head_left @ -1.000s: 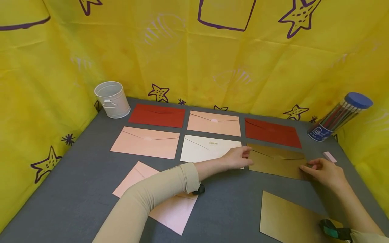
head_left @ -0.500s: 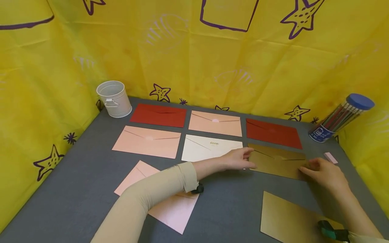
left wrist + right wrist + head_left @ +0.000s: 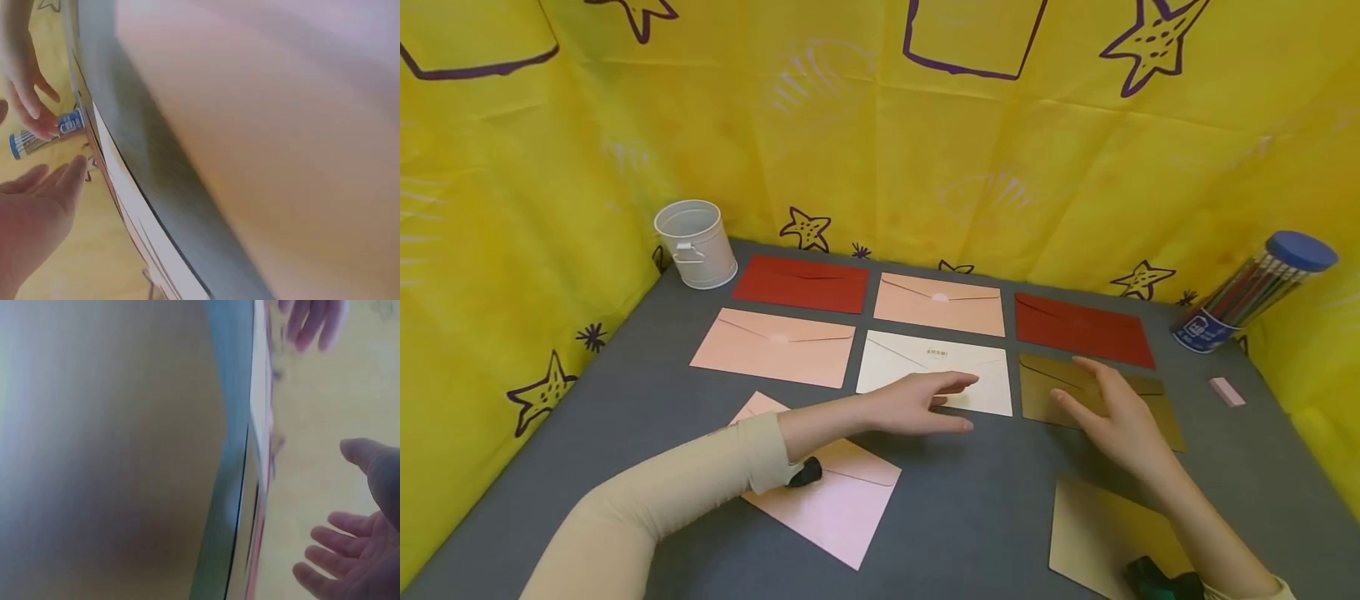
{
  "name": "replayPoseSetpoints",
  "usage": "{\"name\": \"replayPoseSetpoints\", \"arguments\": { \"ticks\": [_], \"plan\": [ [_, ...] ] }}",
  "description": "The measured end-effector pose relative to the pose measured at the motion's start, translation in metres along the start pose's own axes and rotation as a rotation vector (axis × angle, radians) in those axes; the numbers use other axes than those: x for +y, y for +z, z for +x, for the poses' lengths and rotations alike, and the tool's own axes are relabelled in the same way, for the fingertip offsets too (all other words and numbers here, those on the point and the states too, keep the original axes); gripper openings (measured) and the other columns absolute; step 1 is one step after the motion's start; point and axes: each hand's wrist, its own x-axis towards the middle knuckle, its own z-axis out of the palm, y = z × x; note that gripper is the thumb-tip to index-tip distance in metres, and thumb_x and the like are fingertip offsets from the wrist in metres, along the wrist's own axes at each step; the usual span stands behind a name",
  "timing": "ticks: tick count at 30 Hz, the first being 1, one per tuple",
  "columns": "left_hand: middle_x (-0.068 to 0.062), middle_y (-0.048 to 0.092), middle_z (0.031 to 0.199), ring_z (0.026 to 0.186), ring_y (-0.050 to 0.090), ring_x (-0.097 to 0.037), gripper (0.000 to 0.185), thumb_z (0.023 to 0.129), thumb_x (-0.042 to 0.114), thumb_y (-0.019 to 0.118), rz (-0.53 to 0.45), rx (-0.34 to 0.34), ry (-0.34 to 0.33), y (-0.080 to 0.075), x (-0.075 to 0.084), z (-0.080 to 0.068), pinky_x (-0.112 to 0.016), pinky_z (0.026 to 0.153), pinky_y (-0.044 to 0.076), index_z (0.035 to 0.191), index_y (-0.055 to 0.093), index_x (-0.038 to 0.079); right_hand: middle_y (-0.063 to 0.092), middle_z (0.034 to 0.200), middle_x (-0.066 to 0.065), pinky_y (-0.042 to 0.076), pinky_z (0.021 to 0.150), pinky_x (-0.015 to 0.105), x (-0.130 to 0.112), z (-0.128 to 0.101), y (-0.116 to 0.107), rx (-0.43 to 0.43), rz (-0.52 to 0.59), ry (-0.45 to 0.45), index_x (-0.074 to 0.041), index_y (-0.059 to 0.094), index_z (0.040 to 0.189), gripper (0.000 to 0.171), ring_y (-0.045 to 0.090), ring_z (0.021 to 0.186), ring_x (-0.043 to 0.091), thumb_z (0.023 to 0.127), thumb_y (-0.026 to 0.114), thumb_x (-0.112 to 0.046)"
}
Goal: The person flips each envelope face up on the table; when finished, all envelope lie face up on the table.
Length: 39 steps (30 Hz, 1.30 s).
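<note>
Hovering with fingers spread and holding nothing, the right hand (image 3: 1112, 412) hung over the gold envelope (image 3: 1150, 408), which lay flat just right of the cream envelope (image 3: 925, 371); the left hand (image 3: 917, 402), equally loose, hung over that cream envelope's near edge. A careless brush could likely skew either from the grid.

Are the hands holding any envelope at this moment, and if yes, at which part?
Nothing is held. The left hand is open above the cream paper envelope, and the right hand is open above the gold paper envelope.

Head view bright, sharp; wrist views blurred
</note>
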Motion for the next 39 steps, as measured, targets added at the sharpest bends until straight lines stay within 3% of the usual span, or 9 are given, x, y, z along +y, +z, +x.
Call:
{"name": "replayPoseSetpoints", "arguments": {
  "ticks": [6, 13, 17, 28, 39],
  "plan": [
    [0.001, 0.026, 0.158, 0.143, 0.027, -0.014, 0.088, 0.089, 0.045, 0.067, 0.209, -0.057, -0.004, -0.015, -0.005, -0.055, -0.038, 0.113, 0.027, 0.157, 0.019, 0.014, 0.042, 0.144, 0.022, 0.034, 0.1, 0.066, -0.04, -0.005, 0.03, -0.057, 0.038, -0.114, 0.0, 0.038, 0.145, 0.071, 0.039, 0.131, 0.044, 0.092, 0.068, -0.037],
    [0.006, 0.014, 0.162, 0.146, 0.013, -0.01, 0.101, 0.082, 0.063, 0.067, 0.239, -0.084, -0.098, -0.029, -0.009, -0.118, -0.042, 0.115, 0.023, 0.158, 0.012, 0.025, 0.046, 0.145, 0.011, 0.037, 0.104, 0.054, -0.081, -0.017, 0.062, -0.119, 0.026, -0.301, -0.006, 0.04, 0.145, 0.072, 0.042, 0.133, 0.031, 0.09, 0.07, -0.04],
    [0.003, 0.011, 0.163, 0.146, 0.008, -0.008, 0.103, 0.079, 0.065, 0.068, 0.296, -0.077, -0.14, -0.033, -0.015, -0.144, -0.043, 0.115, 0.023, 0.157, 0.012, 0.029, 0.044, 0.147, 0.008, 0.036, 0.107, 0.048, -0.099, -0.024, 0.074, -0.179, 0.033, -0.366, -0.008, 0.04, 0.146, 0.074, 0.04, 0.136, 0.025, 0.089, 0.069, -0.045],
    [-0.001, 0.019, 0.161, 0.148, 0.01, -0.019, 0.1, 0.078, 0.06, 0.073, 0.421, -0.05, -0.17, -0.044, -0.032, -0.187, -0.051, 0.113, 0.023, 0.155, 0.027, 0.016, 0.041, 0.15, 0.005, 0.039, 0.106, 0.044, -0.126, -0.031, 0.101, -0.328, 0.04, -0.463, -0.012, 0.039, 0.148, 0.075, 0.036, 0.138, 0.018, 0.09, 0.062, -0.054],
    [-0.01, 0.029, 0.157, 0.144, 0.024, -0.032, 0.098, 0.075, 0.059, 0.076, 0.469, -0.014, -0.189, -0.059, -0.047, -0.203, -0.056, 0.109, 0.029, 0.151, 0.036, 0.011, 0.047, 0.138, -0.003, 0.044, 0.1, 0.034, -0.141, -0.03, 0.116, -0.369, 0.044, -0.544, -0.012, 0.046, 0.142, 0.069, 0.044, 0.125, 0.012, 0.089, 0.067, -0.051]
  ]
}}
